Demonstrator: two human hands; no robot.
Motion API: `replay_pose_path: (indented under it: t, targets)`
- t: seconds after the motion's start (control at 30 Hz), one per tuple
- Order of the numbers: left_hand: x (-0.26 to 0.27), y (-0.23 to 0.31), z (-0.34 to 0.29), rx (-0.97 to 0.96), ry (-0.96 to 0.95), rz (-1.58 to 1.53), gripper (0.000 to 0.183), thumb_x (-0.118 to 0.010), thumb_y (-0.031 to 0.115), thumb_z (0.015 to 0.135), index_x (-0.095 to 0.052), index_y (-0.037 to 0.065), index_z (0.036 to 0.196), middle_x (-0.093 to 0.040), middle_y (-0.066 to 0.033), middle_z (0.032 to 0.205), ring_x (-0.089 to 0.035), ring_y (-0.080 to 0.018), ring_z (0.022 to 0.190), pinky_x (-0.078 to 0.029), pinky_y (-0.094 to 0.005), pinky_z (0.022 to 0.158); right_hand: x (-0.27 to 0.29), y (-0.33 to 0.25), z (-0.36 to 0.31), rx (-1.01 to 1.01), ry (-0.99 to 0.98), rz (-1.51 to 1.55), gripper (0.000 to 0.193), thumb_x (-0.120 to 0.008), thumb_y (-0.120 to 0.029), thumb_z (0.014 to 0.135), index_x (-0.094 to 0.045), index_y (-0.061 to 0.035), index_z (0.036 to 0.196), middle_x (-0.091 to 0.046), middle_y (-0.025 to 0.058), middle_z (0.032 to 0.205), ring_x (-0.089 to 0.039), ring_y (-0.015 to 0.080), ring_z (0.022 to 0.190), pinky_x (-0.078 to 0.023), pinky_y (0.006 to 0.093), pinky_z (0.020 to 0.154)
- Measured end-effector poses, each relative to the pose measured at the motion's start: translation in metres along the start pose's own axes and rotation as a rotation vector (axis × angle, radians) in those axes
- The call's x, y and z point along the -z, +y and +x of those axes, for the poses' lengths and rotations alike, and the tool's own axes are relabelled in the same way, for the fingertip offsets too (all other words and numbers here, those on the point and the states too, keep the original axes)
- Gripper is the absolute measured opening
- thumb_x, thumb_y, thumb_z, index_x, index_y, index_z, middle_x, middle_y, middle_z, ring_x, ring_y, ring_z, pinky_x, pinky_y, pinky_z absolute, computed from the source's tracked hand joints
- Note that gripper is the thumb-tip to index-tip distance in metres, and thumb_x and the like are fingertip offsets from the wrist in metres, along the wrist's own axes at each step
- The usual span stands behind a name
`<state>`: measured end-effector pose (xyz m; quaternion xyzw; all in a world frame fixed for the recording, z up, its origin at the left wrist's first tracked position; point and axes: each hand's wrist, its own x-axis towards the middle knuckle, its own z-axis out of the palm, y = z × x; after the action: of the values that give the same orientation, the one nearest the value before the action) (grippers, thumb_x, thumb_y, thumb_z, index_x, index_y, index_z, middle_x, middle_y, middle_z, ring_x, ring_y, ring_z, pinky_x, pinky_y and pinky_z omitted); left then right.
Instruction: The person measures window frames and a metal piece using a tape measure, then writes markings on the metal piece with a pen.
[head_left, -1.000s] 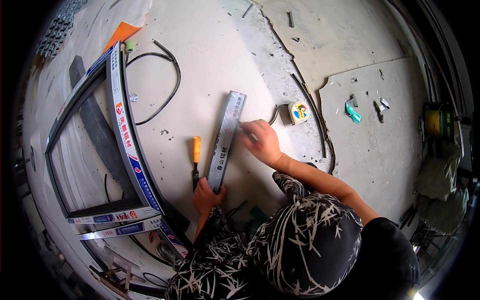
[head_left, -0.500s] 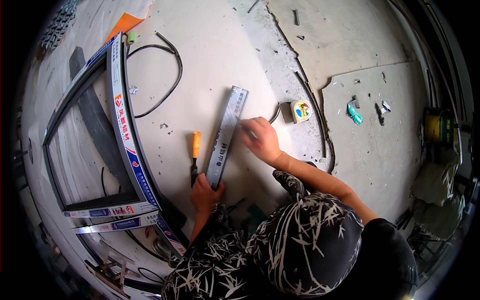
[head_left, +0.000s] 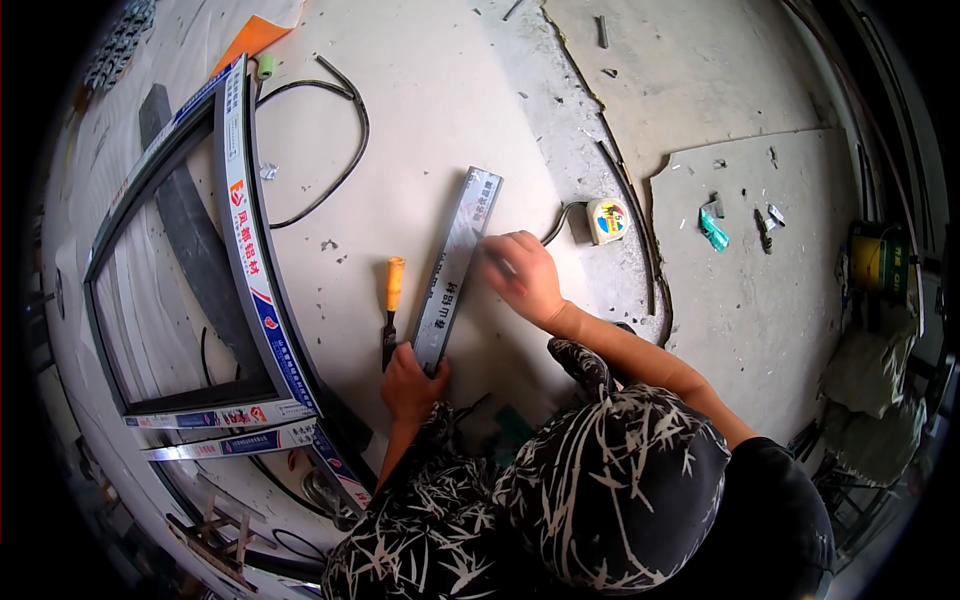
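Note:
A straight grey metal profile (head_left: 455,265) with printed film lies slanted in front of me, its far end tipped to the right. My left hand (head_left: 412,385) is closed round its near end, thumb at the right edge. My right hand (head_left: 520,280) is closed beside the profile's right edge, about midway along. Between its fingers is a slim pen-like tool (head_left: 507,267), blurred, with its tip close to the profile's face. Just left of the profile lies a chisel-like hand tool (head_left: 394,290) with an orange-yellow handle and a dark blade.
On the left stands a dark window frame (head_left: 240,200) with printed protective tape. A black cable (head_left: 362,140) curls beyond it. Right of my right hand sits a white tape measure (head_left: 607,220). Farther right are green scraps (head_left: 713,230) on a grey board and a dark bucket (head_left: 878,265).
The view has shifted slightly. Both hands keep nearly the same places on and beside the metal profile, and nothing has been let go.

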<state>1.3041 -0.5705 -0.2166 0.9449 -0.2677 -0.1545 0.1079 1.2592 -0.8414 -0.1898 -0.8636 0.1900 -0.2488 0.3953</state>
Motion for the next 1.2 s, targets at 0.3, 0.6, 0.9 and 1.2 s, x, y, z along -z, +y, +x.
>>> replay_pose_path:
  t: [0.3,0.6,0.9,1.2]
  targets:
    - [-0.003,-0.002,0.002,-0.005,-0.002,0.029,0.058,-0.072,0.048,0.076,-0.051,0.005,0.109,-0.063,-0.0154,0.093,-0.065,-0.0363,0.082,-0.053,-0.0476,0.066,-0.001,0.001,0.002,0.008,0.001,0.000,0.025,-0.070,-0.003,0.078,-0.066,-0.0074,0.102,-0.064,0.0094,0.085,-0.060,0.0308,0.081,-0.050,0.0396,0.072]
    - [-0.007,-0.003,-0.001,-0.021,0.025,0.025,0.059,-0.073,0.049,0.075,-0.051,0.005,0.109,-0.063,-0.0155,0.092,-0.065,-0.0366,0.082,-0.053,-0.0472,0.067,0.000,-0.002,0.001,-0.003,-0.011,0.015,0.021,-0.069,-0.005,0.080,-0.066,-0.0066,0.101,-0.063,0.0100,0.083,-0.060,0.0313,0.081,-0.050,0.0403,0.073]
    - [0.007,0.006,-0.001,0.009,-0.009,-0.062,0.055,-0.072,0.044,0.078,-0.050,0.005,0.110,-0.063,-0.0183,0.095,-0.063,-0.0402,0.086,-0.050,-0.0510,0.070,-0.005,-0.010,0.000,0.012,-0.002,0.039,0.024,-0.070,-0.004,0.079,-0.067,-0.0069,0.102,-0.064,0.0101,0.086,-0.060,0.0310,0.082,-0.051,0.0399,0.073]
    - [0.003,0.004,-0.002,-0.015,0.067,-0.082,0.054,-0.072,0.044,0.075,-0.051,0.005,0.107,-0.062,-0.0190,0.093,-0.063,-0.0413,0.086,-0.050,-0.0520,0.068,-0.022,-0.049,-0.028,0.099,-0.254,0.227,0.019,-0.074,-0.008,0.077,-0.060,-0.0078,0.090,-0.060,0.0085,0.075,-0.058,0.0295,0.070,-0.048,0.0397,0.063]
